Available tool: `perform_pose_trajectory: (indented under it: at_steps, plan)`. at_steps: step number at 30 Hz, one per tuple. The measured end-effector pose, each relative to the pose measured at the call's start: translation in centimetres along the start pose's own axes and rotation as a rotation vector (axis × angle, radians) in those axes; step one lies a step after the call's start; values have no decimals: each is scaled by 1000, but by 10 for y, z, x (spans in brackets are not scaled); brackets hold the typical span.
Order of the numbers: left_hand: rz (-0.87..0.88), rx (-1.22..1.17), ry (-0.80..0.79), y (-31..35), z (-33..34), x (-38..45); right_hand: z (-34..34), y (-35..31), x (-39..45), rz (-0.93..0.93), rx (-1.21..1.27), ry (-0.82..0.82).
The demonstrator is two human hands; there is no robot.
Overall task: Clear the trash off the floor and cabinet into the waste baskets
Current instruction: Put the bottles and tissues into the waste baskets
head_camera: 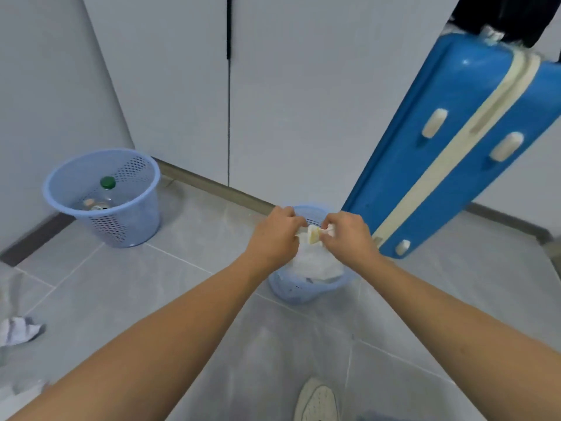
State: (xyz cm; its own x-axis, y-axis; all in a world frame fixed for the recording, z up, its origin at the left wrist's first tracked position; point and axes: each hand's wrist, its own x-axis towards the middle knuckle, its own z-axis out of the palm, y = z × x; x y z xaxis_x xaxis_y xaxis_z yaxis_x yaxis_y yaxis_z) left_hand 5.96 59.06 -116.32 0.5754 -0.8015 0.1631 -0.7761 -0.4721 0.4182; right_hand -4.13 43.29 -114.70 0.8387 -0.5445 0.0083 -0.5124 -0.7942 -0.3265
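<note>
Both my hands are held over a small blue waste basket on the grey tiled floor. My left hand and my right hand each pinch one side of a small pale yellow-white scrap of trash between them. White crumpled paper fills the basket below. A second, larger blue waste basket stands at the left by the wall, with a green-capped bottle and a can inside.
A blue suitcase with cream trim leans right beside the near basket. White cabinet doors stand behind. A grey-white sock or cloth lies on the floor at the far left. My white shoe shows at the bottom.
</note>
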Motion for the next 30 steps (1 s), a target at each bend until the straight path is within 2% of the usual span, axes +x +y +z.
perform_pose_trajectory:
  at_steps: [3, 5, 8, 10, 12, 14, 20, 30]
  plan:
    - [-1, 67, -55, 4, 19, 3, 9, 19, -7, -8, -38, -143]
    - [-29, 117, -37, -1, 26, -1, 13, 31, -11, 22, -49, -66]
    - [-192, 157, -105, -19, 33, -10, 18, 48, -13, 153, -54, 29]
    - [-282, 121, -183, -33, 40, -16, 26, 55, -12, 247, -24, -48]
    - [-302, 74, -243, -43, 47, -23, 38, 56, -12, 275, 21, -151]
    - [-308, 30, -245, -51, 53, -29, 49, 52, -12, 264, 24, -182]
    - [-348, 17, -142, -91, 46, -40, 69, 17, 3, 177, 3, -143]
    - [-493, 121, -62, -222, -15, -75, 129, -107, 54, -89, 20, -126]
